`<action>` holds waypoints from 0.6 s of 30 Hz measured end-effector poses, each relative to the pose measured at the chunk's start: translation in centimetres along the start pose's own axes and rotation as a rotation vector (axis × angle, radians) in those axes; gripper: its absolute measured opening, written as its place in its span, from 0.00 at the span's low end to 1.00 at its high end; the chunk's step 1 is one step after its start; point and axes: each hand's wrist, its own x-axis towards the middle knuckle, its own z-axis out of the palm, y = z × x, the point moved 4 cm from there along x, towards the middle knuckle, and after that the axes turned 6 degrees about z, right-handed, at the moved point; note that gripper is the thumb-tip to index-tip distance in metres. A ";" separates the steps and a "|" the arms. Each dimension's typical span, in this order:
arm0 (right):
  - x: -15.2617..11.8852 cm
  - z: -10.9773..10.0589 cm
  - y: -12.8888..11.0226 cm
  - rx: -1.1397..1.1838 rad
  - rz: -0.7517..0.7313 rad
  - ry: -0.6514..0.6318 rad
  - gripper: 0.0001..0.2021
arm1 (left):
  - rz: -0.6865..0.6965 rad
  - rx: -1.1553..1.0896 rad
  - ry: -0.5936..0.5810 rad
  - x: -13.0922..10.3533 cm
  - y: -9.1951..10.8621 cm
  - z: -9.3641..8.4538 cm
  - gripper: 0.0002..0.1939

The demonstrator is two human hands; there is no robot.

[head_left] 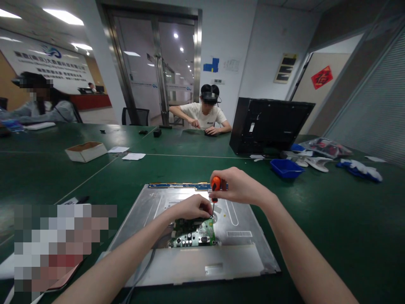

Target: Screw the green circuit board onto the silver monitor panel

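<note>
My right hand grips the orange and black handle of a screwdriver, held upright with its shaft pointing down. The tip meets the upper right corner of a green circuit board. Right beside the tip, my left hand has its thumb and fingers pinched together; whatever they hold is too small or hidden to make out. Under both hands lies a flat silver metal display panel with the board on its back. A blue circuit strip runs along its far edge. The left hand covers the board's far side.
A grey cable runs off the panel's near left. Farther out are a cardboard box, a blue tray, gloves and a black monitor. Across the green table sits a person; another person sits left.
</note>
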 end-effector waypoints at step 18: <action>0.5 0.9 0.5 -0.021 -0.017 0.023 0.09 | 0.007 -0.003 -0.006 0.1 -0.8 0.1 0.07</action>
